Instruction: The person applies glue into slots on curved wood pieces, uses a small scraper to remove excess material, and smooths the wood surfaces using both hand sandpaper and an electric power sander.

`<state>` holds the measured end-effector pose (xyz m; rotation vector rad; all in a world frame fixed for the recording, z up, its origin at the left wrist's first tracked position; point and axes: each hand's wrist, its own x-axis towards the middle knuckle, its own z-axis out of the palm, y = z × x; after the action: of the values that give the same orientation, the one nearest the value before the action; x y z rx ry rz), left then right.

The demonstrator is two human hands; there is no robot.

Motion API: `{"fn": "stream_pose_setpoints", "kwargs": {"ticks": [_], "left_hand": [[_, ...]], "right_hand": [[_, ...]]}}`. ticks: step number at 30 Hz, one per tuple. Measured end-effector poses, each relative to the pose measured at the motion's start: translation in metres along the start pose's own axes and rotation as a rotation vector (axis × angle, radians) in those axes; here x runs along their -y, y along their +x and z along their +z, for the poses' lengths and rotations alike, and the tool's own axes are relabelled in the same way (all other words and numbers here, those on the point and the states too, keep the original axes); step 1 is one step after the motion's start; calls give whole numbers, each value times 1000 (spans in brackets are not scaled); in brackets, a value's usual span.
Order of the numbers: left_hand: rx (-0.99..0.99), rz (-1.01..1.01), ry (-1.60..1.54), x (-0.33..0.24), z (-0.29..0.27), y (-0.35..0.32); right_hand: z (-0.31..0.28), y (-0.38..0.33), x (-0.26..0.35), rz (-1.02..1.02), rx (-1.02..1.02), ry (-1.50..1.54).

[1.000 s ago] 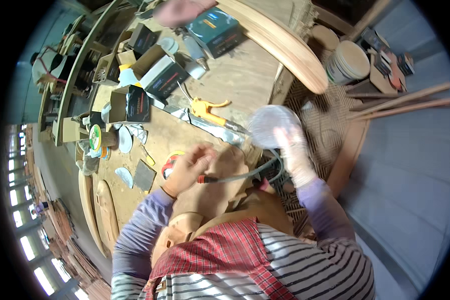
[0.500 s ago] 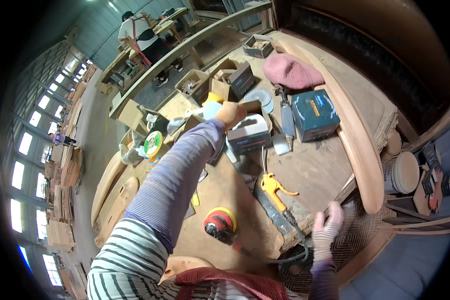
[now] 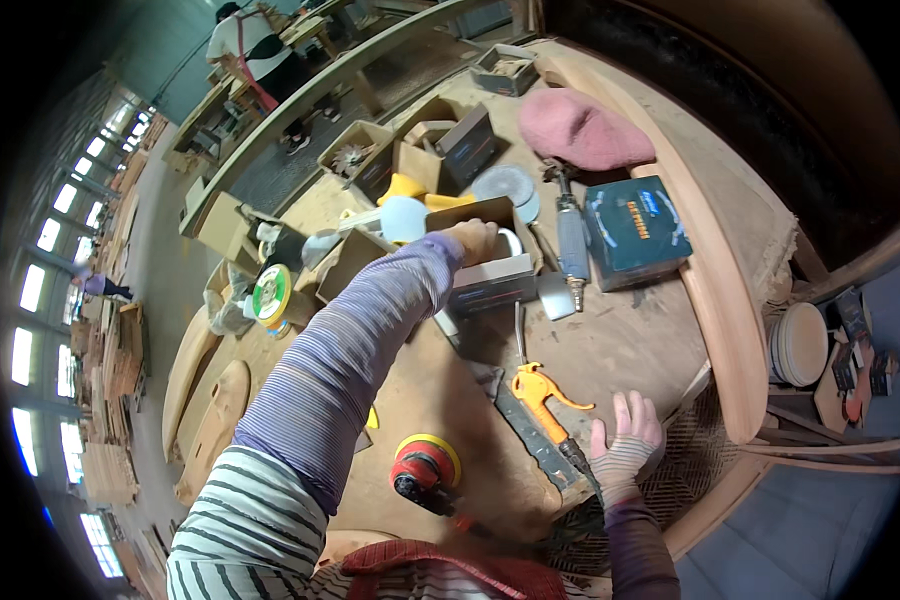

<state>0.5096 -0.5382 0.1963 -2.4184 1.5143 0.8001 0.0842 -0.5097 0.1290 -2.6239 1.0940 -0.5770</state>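
Note:
My left hand (image 3: 476, 240) reaches into an open cardboard box (image 3: 490, 284), its fingers curled beside a white rounded edge (image 3: 511, 243), probably a disc. Its fingertips are partly hidden, so what they grip cannot be made out. My right hand (image 3: 629, 440) is open, fingers apart, at the table's front edge, holding nothing. Beside it lies a yellow air blow gun (image 3: 540, 392) with a metal nozzle and a dark hose. A red and black orbital sander (image 3: 424, 468) with a yellow-rimmed pad sits below my left forearm.
Behind the box lie pale round discs (image 3: 503, 185). To its right are a grey air tool (image 3: 571, 240), a dark green box (image 3: 637, 232) and a pink cloth cap (image 3: 584, 128). A long curved wooden piece (image 3: 712, 300) runs along the right. Another person (image 3: 255, 45) stands beyond the rail.
My left hand has moved slightly right and deeper into the box. My right hand has shifted left toward the blow gun's hose, fingers spreading. The view has tilted slightly.

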Motion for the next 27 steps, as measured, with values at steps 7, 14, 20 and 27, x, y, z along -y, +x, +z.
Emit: {"fn": "stream_pose_setpoints", "kwargs": {"ticks": [7,14,20,27], "left_hand": [[-49,323,-282,33,0,-15],[-151,475,-195,46,11,-7],[-124,374,-251,41,4,-16],[-249,302,-113,90,45,33]], "right_hand": [[2,-4,3,-9,6,-43],[2,-3,1,-32,-77,-37],[14,-12,-11,7,-162,15],[10,-14,-8,69,-148,60]]}}
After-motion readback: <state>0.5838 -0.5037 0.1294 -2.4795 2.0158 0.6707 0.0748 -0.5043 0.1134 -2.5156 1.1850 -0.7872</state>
